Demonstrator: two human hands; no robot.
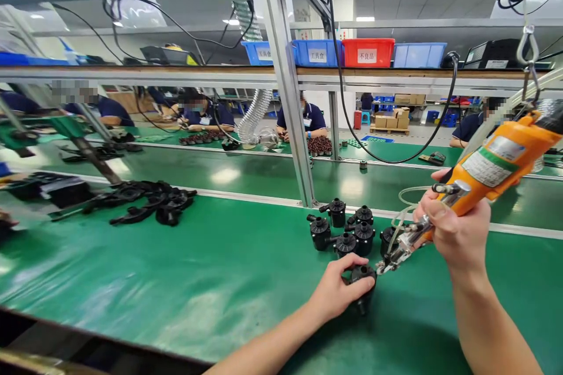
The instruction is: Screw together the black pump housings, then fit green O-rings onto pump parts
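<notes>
My left hand (338,290) is wrapped around a small black pump housing (363,279) standing on the green bench mat (197,281). My right hand (455,228) grips an orange electric screwdriver (497,167) that hangs from a hook and cable above. Its metal tip (387,266) points down at the top of the held housing. A thin clear tube runs along the tool's nose. Just behind stand several more black pump housings (347,228) in a loose cluster.
A pile of black plastic parts (153,202) lies at the left of the mat. An aluminium post (288,88) rises from the bench middle. Blue and red bins (367,53) sit on the overhead shelf. Other people in dark shirts (202,114) work across the conveyor.
</notes>
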